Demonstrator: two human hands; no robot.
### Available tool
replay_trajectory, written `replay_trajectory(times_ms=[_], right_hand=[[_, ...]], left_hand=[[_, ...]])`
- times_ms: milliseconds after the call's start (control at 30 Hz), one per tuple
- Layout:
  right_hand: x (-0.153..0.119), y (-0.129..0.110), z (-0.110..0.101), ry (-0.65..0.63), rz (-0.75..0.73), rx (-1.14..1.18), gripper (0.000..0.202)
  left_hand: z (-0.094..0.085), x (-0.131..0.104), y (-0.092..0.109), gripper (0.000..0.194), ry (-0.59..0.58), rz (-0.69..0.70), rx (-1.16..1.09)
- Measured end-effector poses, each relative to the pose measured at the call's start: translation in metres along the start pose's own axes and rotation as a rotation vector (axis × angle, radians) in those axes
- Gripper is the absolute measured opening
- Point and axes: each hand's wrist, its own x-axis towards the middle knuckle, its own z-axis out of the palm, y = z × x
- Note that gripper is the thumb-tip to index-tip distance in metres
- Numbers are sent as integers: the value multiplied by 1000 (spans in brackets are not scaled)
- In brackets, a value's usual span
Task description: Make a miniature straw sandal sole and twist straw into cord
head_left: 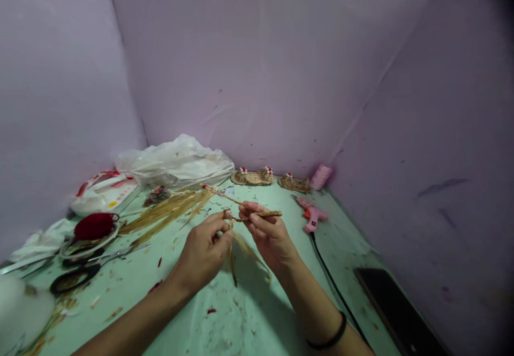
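Note:
A thin braided straw cord [271, 213] is folded back on itself between my hands, above the pale green table [249, 313]. My right hand [273, 238] pinches it near its folded end, fingers closed. To its left, my left hand [206, 246] is closed on the cord's other part, where loose straw strands [244, 246] hang down. One length of the cord stretches up and left to a reddish tip [204, 187]. Flat dry straw strips [168, 214] lie on the table behind my left hand.
Small woven sandals [255, 178], pink thread [321, 176] and a white plastic bag [176, 160] line the back. A pink glue gun [312, 212] and dark phone [397, 313] lie right; red yarn [94, 226] and black-handled scissors [76, 278] lie left.

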Motion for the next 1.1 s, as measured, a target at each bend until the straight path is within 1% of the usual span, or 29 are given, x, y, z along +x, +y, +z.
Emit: replay_trajectory(times_ms=[67, 100, 200, 267, 300, 333, 400, 433, 500, 567, 600, 667, 700, 767, 833, 933, 1000, 1100], right_hand=[[0, 1, 1, -38, 20, 3, 35], [0, 2, 0, -53, 13, -21, 36], [3, 2, -5, -65, -102, -224, 27], [7, 2, -10, -53, -197, -403, 23], [9, 3, -13, -43, -216, -472, 23], [11, 4, -16, -28, -216, -526, 22], [13, 5, -20, 0, -189, -620, 19], [13, 6, -21, 20, -184, -673, 17], [13, 7, -22, 71, -208, -785, 14], [12, 5, -20, 129, -225, -839, 12], [12, 4, -20, 158, -217, -824, 11], [12, 1, -18, 210, -167, -709, 11], [13, -1, -18, 228, -125, -622, 12], [14, -4, -18, 242, -24, -445, 14], [14, -6, -19, 234, 62, -339, 15], [12, -3, -20, 200, 131, -300, 17], [11, 1, -18, 170, 143, -313, 19], [8, 7, -13, 135, 108, -406, 19]], left_hand=[[7, 9, 1, 24, -79, -15, -101], [10, 12, 0, 25, -118, -41, -160], [16, 19, -8, 26, -217, -153, -366], [18, 20, -13, 24, -250, -263, -517], [19, 20, -15, 23, -255, -323, -591], [19, 19, -16, 22, -253, -371, -656], [19, 20, -16, 20, -254, -423, -721], [19, 20, -17, 20, -263, -435, -709], [18, 22, -18, 20, -268, -429, -599], [14, 26, -19, 20, -215, -369, -384], [10, 27, -20, 20, -176, -327, -252], [0, 31, -21, 19, -145, -263, 2], [-6, 33, -21, 18, -168, -254, 103], [-18, 36, -22, 19, -259, -275, 223], [-27, 39, -22, 20, -332, -293, 273], [-31, 41, -24, 21, -341, -302, 265], [-26, 40, -24, 20, -321, -338, 181], [-14, 36, -22, 17, -307, -387, -4]])
